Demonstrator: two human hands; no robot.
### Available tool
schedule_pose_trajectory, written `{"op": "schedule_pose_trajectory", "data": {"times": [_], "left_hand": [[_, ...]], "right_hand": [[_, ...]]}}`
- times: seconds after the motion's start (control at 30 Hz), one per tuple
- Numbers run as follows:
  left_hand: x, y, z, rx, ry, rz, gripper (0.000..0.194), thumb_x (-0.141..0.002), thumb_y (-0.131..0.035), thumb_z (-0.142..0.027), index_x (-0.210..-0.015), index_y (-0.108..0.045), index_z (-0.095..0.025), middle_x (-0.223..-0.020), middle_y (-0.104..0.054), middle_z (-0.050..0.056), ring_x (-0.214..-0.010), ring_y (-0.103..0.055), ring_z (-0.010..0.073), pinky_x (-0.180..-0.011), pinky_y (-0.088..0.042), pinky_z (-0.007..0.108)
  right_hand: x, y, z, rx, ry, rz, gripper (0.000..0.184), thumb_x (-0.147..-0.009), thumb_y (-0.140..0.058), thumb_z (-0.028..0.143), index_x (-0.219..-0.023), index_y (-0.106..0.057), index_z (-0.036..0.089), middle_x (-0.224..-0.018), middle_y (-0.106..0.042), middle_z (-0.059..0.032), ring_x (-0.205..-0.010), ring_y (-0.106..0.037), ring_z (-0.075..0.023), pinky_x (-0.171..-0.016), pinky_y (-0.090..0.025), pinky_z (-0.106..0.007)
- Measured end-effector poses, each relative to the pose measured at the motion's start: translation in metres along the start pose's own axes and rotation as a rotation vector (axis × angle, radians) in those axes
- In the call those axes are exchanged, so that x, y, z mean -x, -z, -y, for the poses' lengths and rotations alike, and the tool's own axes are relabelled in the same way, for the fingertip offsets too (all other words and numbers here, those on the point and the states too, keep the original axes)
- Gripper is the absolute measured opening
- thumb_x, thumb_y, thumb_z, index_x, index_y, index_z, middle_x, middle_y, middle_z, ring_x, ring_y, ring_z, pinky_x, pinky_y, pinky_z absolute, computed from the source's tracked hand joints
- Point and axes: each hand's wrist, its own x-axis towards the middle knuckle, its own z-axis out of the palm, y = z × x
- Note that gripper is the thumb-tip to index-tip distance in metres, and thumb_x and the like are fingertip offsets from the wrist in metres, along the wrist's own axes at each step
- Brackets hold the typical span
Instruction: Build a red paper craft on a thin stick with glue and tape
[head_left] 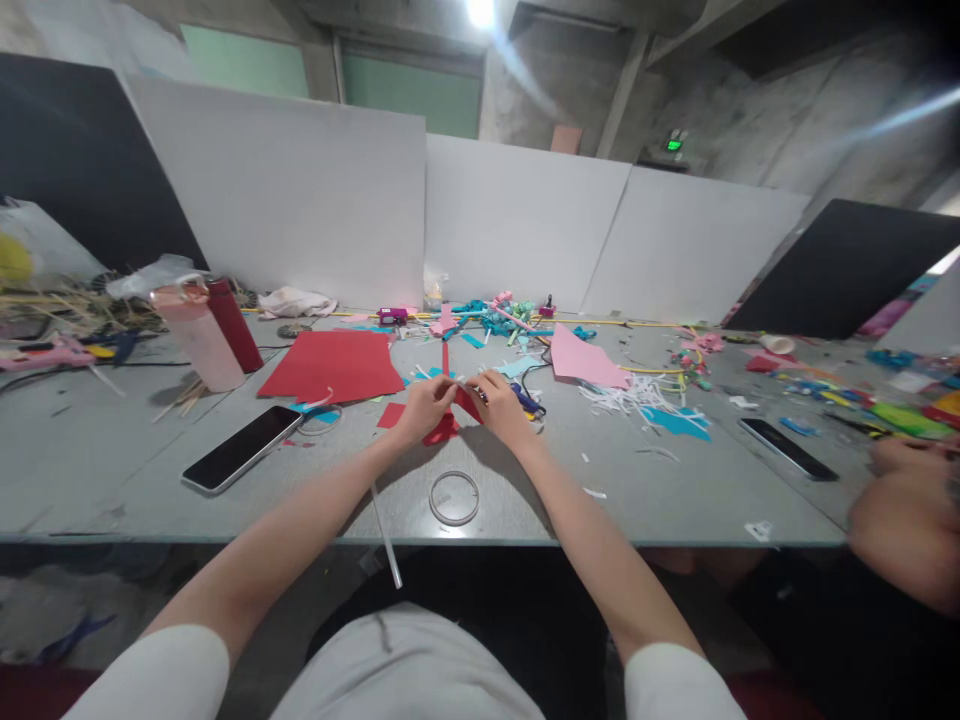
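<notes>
My left hand [429, 408] and my right hand [498, 402] meet close together over the middle of the table, fingers bent in a pinch. Between them is a piece of red paper [469, 404], its edges partly hidden by my fingers. Smaller red paper scraps [441, 432] lie under and beside my left hand. A pair of dark blue-handled scissors or pliers [531, 403] is partly covered by my right hand; I cannot tell which. Nearer to me lies a roll of tape [454, 498]. A white stick [387, 540] pokes over the table edge below my left forearm.
A large red sheet [334, 365], a phone [241, 450] and a pink bottle [199, 335] are on the left. Pink paper [585, 357], white paper shreds [630, 397] and another phone [787, 448] are on the right. A co-worker's arm [907, 510] rests at the far right.
</notes>
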Motion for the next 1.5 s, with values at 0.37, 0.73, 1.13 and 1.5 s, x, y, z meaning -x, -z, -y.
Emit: {"op": "schedule_pose_trajectory", "data": {"times": [0.37,0.73,1.13,1.5], "left_hand": [[0.003,-0.001,-0.002,-0.087,-0.083,-0.045,0.017,-0.098,-0.056,-0.029,-0.092,-0.069,-0.019,-0.083,-0.074,0.002,-0.074,-0.066,0.0160,-0.072,-0.049,0.028],[0.004,-0.001,0.000,-0.178,-0.169,0.006,0.017,-0.101,-0.053,-0.025,-0.098,-0.068,-0.018,-0.090,-0.074,0.006,-0.080,-0.067,0.0198,-0.077,-0.050,0.032],[0.005,0.001,0.003,-0.254,-0.243,0.054,0.016,-0.102,-0.052,-0.026,-0.103,-0.067,-0.019,-0.093,-0.072,0.008,-0.087,-0.066,0.0226,-0.083,-0.051,0.035],[0.006,0.002,0.004,-0.291,-0.301,0.086,0.018,-0.105,-0.049,-0.027,-0.107,-0.065,-0.021,-0.097,-0.070,0.006,-0.091,-0.065,0.0215,-0.086,-0.051,0.035]], "right_hand": [[0.004,-0.012,0.001,-0.079,-0.015,-0.079,0.019,-0.104,-0.057,0.023,-0.116,-0.072,0.022,-0.109,-0.072,-0.0115,-0.105,-0.066,-0.0270,-0.095,-0.053,-0.041],[0.006,-0.017,0.001,-0.058,-0.025,-0.077,0.018,-0.102,-0.059,0.021,-0.113,-0.073,0.021,-0.106,-0.074,-0.0117,-0.102,-0.068,-0.0267,-0.094,-0.054,-0.041],[0.006,-0.016,0.003,-0.056,-0.041,-0.078,0.016,-0.103,-0.058,0.024,-0.109,-0.072,0.021,-0.105,-0.074,-0.0108,-0.101,-0.068,-0.0267,-0.093,-0.053,-0.040],[0.005,-0.012,0.005,-0.064,-0.031,-0.064,0.019,-0.105,-0.055,0.028,-0.109,-0.072,0.021,-0.104,-0.074,-0.0106,-0.100,-0.068,-0.0264,-0.093,-0.054,-0.041]]}}
